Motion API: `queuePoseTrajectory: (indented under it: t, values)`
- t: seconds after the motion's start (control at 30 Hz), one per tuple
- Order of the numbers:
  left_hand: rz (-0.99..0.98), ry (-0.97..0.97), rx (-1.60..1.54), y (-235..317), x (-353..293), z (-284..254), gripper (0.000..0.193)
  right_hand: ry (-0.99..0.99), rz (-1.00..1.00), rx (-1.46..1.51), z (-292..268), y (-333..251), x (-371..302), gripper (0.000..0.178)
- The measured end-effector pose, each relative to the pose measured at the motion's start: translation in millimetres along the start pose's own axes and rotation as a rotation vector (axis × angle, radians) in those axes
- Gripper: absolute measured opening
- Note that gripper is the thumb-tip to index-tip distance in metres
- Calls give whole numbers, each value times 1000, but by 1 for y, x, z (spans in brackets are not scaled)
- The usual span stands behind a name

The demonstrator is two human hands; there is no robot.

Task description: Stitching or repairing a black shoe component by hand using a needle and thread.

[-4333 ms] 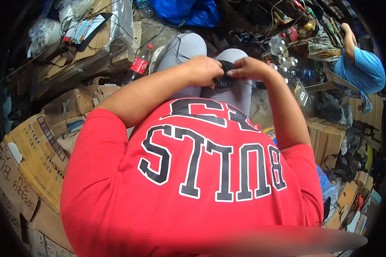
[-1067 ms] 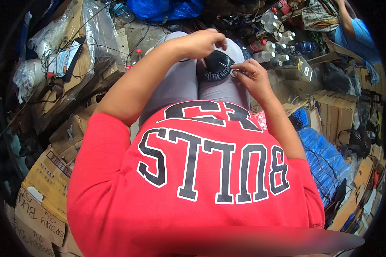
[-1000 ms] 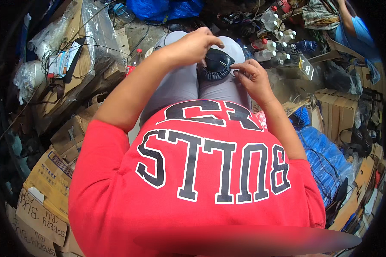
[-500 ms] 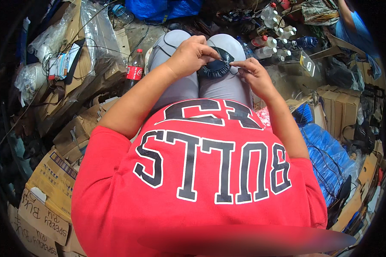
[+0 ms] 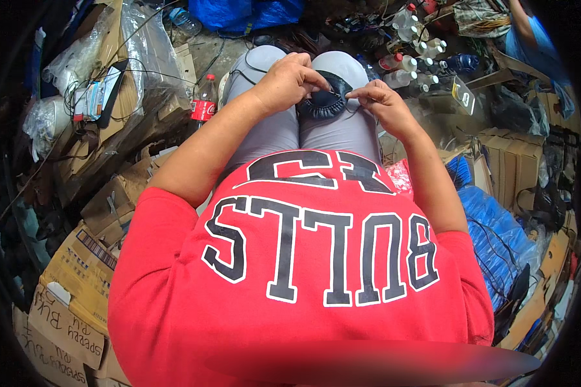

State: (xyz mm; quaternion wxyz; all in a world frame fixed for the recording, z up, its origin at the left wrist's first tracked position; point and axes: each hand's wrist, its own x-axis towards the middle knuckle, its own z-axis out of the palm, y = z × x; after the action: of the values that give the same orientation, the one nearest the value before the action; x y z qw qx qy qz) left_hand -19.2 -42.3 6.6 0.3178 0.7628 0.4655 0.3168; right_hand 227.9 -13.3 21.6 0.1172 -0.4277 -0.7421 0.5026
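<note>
A dark leather shoe upper (image 5: 324, 111) with a gathered, pleated edge lies across my right thigh. Over its left side reaches my left hand (image 5: 289, 80), fingers pinched on a thin needle-like tool (image 5: 331, 91) whose exact form is too small to tell. My right hand (image 5: 386, 108) is at the upper's right edge, thumb and forefinger pressed together on what looks like a black cord (image 5: 353, 109). The tips of both hands are a short way apart above the upper. Another thin dark cord (image 5: 252, 64) trails over my left knee.
Left of my legs stands a cola bottle (image 5: 204, 100) with a red cap. Several plastic bottles (image 5: 403, 77) stand beyond my right knee. Cardboard boxes (image 5: 507, 155), plastic sheeting (image 5: 152, 71) and a blue plastic bag (image 5: 497, 238) crowd both sides. A blue tarp (image 5: 242, 14) lies ahead.
My right hand has shifted slightly, its wrist turning and its forearm swinging a little to the right. My left hand stays nearly in place over the upper.
</note>
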Motion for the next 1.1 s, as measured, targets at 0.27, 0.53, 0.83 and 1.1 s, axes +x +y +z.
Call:
queuePoseTrajectory:
  t: [0.27, 0.53, 0.83, 1.1]
  values:
    - [34, -17, 44, -2, 2, 2, 20, -4, 23, 55, -2, -1, 0, 22]
    - [73, -197, -3, -6, 23, 4, 19, -137, 35, 244, -5, 5, 6, 24]
    - [-404, -84, -427, 8, -3, 8, 16, -31, 205, 513, 12, -2, -2, 31]
    - [-360, -77, -534, -3, 9, 35, 8, 42, 184, 470, 16, -13, 8, 14]
